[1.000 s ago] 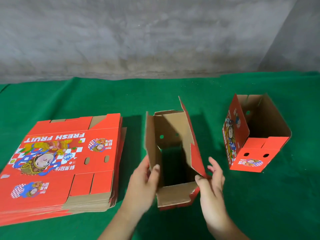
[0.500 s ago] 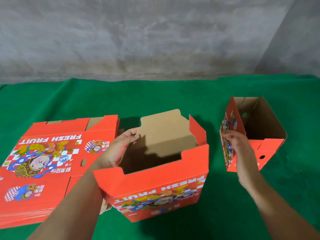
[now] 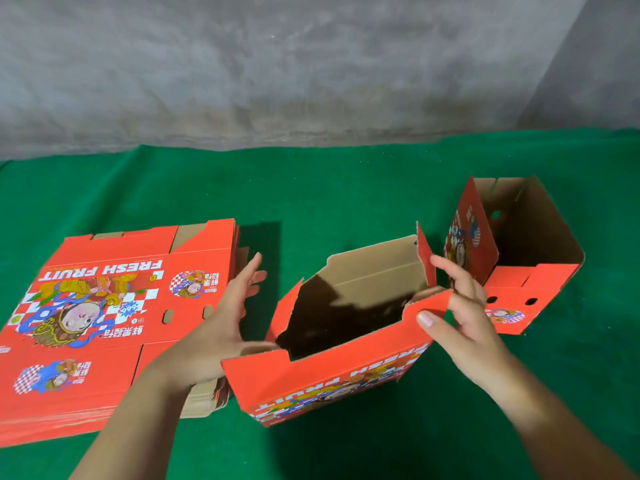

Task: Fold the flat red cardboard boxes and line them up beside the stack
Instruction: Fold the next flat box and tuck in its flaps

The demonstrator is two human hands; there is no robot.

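Note:
A folded red box (image 3: pixel 332 375) stands open-topped in the middle, its printed "FRESH FRUIT" side toward me. My right hand (image 3: pixel 453 306) pinches its near right top corner, thumb on the red outside and fingers over the rim. My left hand (image 3: pixel 228 317) lies against the box's left end with straight fingers pointing away from me; its thumb is hidden. A stack of flat red boxes (image 3: pixel 104 306) lies to the left. A second folded red box (image 3: pixel 516 258) stands at the right, open top tilted toward me.
Everything sits on a green cloth-covered surface (image 3: pixel 346 188). A grey concrete wall (image 3: pixel 311 64) runs along the back. Bare green cloth shows behind the boxes and at the near right.
The middle box has shifted right, closer to the second folded box. My right hand left that second box and took the middle box's right corner. My left hand came off the far rim to the left end.

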